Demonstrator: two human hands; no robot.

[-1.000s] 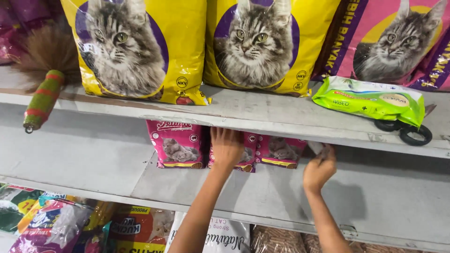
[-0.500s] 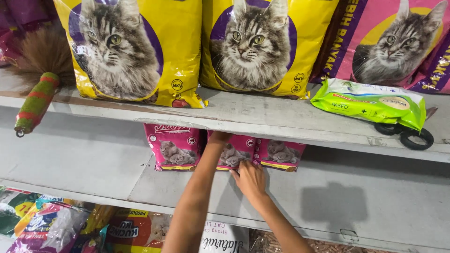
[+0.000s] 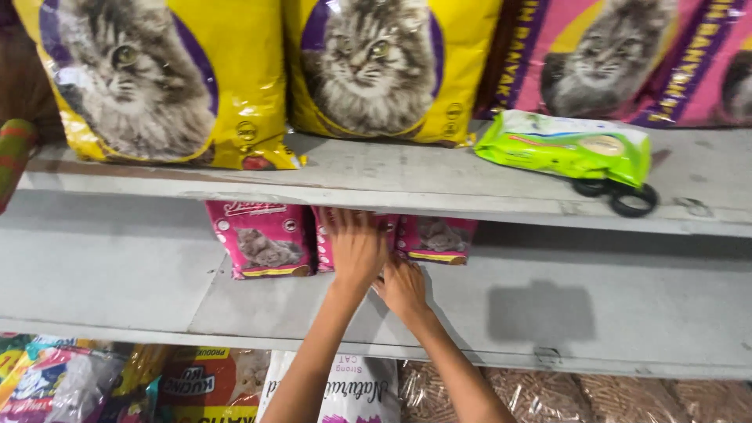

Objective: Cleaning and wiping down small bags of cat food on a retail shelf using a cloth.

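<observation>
Three small pink cat-food packs stand in a row on the middle grey shelf point(image 3: 548, 313). My left hand point(image 3: 356, 247) lies over the middle pink pack point(image 3: 323, 249), fingers pointing up, and covers most of it. My right hand point(image 3: 403, 286) sits just below and to the right, at the pack's lower edge, its fingertips tucked beside my left wrist and hidden. The left pink pack point(image 3: 262, 239) and the right pink pack point(image 3: 437, 239) stand untouched on either side.
On the upper shelf point(image 3: 376, 184) stand two large yellow cat-food bags point(image 3: 157, 78) and pink ones point(image 3: 603, 59). A green packet point(image 3: 568, 145) lies beside two black rings point(image 3: 619, 196). Below are more bags point(image 3: 70, 384) and a white bag point(image 3: 352, 388).
My right hand moved left from the bare shelf to the middle pink pack, ending under my left hand. The left hand stayed on that pack. The camera has come closer.
</observation>
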